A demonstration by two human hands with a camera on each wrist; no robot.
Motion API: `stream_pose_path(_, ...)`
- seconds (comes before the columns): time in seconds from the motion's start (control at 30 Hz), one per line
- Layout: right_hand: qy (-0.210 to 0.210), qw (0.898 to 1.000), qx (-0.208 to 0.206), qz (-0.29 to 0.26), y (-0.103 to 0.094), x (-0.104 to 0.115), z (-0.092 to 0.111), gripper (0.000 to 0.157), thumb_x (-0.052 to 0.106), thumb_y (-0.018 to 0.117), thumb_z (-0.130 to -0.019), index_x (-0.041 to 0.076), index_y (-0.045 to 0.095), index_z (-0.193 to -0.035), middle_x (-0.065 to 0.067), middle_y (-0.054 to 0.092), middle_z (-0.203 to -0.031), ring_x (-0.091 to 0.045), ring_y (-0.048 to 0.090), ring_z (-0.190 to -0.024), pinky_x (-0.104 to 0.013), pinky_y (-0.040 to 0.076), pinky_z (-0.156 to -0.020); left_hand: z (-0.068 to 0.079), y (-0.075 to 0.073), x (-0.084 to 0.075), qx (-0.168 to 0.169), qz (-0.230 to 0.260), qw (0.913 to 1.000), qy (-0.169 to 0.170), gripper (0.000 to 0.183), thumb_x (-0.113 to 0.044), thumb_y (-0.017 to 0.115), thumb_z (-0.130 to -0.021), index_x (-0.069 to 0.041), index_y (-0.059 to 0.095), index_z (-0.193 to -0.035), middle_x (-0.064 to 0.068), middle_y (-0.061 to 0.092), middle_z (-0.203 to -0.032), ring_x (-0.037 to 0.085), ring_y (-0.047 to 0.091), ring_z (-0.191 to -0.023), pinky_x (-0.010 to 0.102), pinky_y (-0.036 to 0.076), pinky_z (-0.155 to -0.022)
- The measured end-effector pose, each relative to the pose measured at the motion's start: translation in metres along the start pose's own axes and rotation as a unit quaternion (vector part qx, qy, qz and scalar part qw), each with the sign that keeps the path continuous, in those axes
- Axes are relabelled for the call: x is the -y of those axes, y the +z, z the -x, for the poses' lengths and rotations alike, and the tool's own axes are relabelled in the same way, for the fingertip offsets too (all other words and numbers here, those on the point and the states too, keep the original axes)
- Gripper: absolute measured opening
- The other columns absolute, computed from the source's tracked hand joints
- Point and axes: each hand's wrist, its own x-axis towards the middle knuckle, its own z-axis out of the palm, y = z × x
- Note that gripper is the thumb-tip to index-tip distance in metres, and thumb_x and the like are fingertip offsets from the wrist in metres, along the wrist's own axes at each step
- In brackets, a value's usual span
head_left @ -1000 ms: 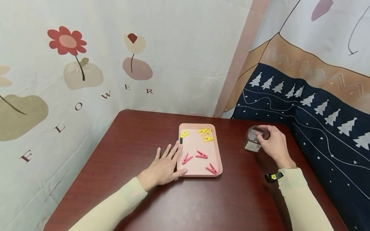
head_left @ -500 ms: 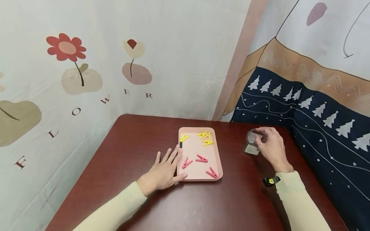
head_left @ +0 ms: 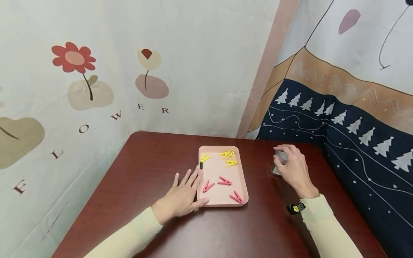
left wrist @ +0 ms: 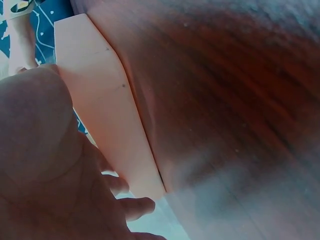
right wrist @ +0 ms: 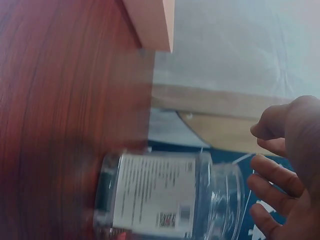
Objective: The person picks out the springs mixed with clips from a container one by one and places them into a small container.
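Note:
My left hand (head_left: 179, 199) lies spread against the left side of a pink tray (head_left: 217, 168), its thumb on the near corner. In the tray are several yellow clothespins (head_left: 231, 163) towards the far end and three pink clothespins (head_left: 224, 181) at the near end. By the left wall a small dark green piece (head_left: 201, 165) sits next to a yellow clothespin. To the right stands a clear jar (right wrist: 155, 195) with a white label. My right hand (right wrist: 300, 160) hovers over its mouth, fingers loosely bent and apart, nothing visible between them; it partly hides the jar in the head view.
The dark red wooden table (head_left: 258, 225) carries both tray and jar. A pale flower-print curtain (head_left: 193, 71) hangs behind, and a dark blue tree-print cloth (head_left: 358, 157) borders the right side. A small red bit (right wrist: 120, 235) shows at the jar's lower edge.
My right hand has shifted left from the jar's right rim to over its mouth. The left hand keeps its place on the tray. The whole head view has tilted slightly upward.

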Motion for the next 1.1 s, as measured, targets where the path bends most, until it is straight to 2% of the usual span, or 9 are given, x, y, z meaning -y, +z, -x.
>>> stream_pose_path(0.1,-0.014,1.000,0.007,-0.001,0.004,0.006,-0.002,0.031,0.002,0.083,-0.100,0.003,0.083,-0.132,-0.025,0.077,-0.134,-0.050,0.071,-0.123,-0.072,0.055,-0.106,0.000,0.000,-0.001,-0.002,-0.001,1.0000,0.003,0.104,-0.072,0.059,-0.114,-0.009,0.020,-0.188,0.012,0.009,-0.199,0.048,0.022,-0.182,0.083,0.017,-0.142)
stream_pose_path(0.2,-0.023,0.999,0.023,0.002,0.010,0.014,-0.004,0.033,0.004,0.083,-0.101,0.004,0.083,-0.134,-0.024,0.078,-0.136,-0.047,0.072,-0.116,-0.069,0.059,-0.104,0.001,0.001,0.000,-0.002,0.001,1.0000,0.002,0.104,-0.072,0.059,-0.114,-0.009,0.020,-0.188,0.012,0.010,-0.199,0.048,0.023,-0.182,0.082,0.017,-0.142)
stream_pose_path(0.33,-0.024,0.998,0.055,0.004,0.018,0.024,-0.007,0.036,0.006,0.085,-0.101,0.005,0.082,-0.137,-0.023,0.077,-0.140,-0.045,0.073,-0.120,-0.068,0.060,-0.106,0.001,0.002,0.000,-0.001,0.005,1.0000,0.003,0.104,-0.071,0.059,-0.114,-0.009,0.019,-0.188,0.012,0.009,-0.199,0.048,0.023,-0.182,0.082,0.017,-0.142)
stream_pose_path(0.47,-0.022,0.995,0.093,-0.001,0.028,0.036,-0.012,0.038,0.009,0.086,-0.102,0.006,0.081,-0.140,-0.022,0.076,-0.143,-0.044,0.070,-0.132,-0.071,0.057,-0.115,0.001,0.002,0.000,-0.004,0.009,0.9999,0.004,0.104,-0.071,0.060,-0.114,-0.009,0.019,-0.188,0.012,0.009,-0.199,0.048,0.023,-0.182,0.083,0.017,-0.142)
stream_pose_path(0.77,-0.035,0.985,0.171,-0.009,0.049,0.067,-0.029,0.043,0.018,0.088,-0.104,0.010,0.079,-0.145,-0.017,0.076,-0.146,-0.040,0.068,-0.136,-0.066,0.055,-0.120,-0.001,0.001,0.001,-0.006,0.006,1.0000,0.003,0.107,-0.073,0.059,-0.114,-0.010,0.016,-0.188,0.011,0.008,-0.199,0.048,0.022,-0.182,0.083,0.017,-0.142)
stream_pose_path(1.1,-0.053,0.970,0.238,0.001,0.080,0.085,-0.042,0.048,0.024,0.088,-0.104,0.005,0.078,-0.146,-0.018,0.077,-0.145,-0.038,0.070,-0.136,-0.063,0.057,-0.122,0.000,0.002,0.002,-0.005,0.005,1.0000,-0.004,0.108,-0.076,0.058,-0.113,-0.012,0.015,-0.189,0.007,0.008,-0.200,0.047,0.022,-0.182,0.084,0.016,-0.141)
